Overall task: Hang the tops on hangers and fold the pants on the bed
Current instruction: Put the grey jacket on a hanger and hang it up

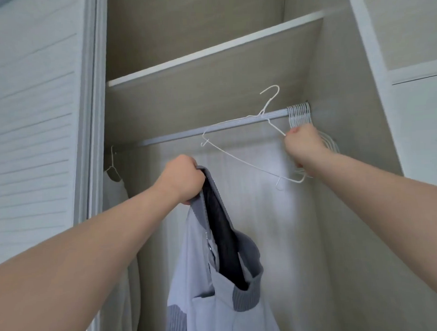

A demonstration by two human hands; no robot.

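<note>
Jacket [217,301], pale lilac-grey with grey ribbed collar and dark lining, hangs lengthwise below the rail [199,130], its collar enclosed by the left hand [181,181] in a closed grip. Right hand [303,147], grip pinching one shoulder wire, holds a white wire hanger [237,156] tilted across the rail: hook upward, long axis sloping down rightward.
</note>
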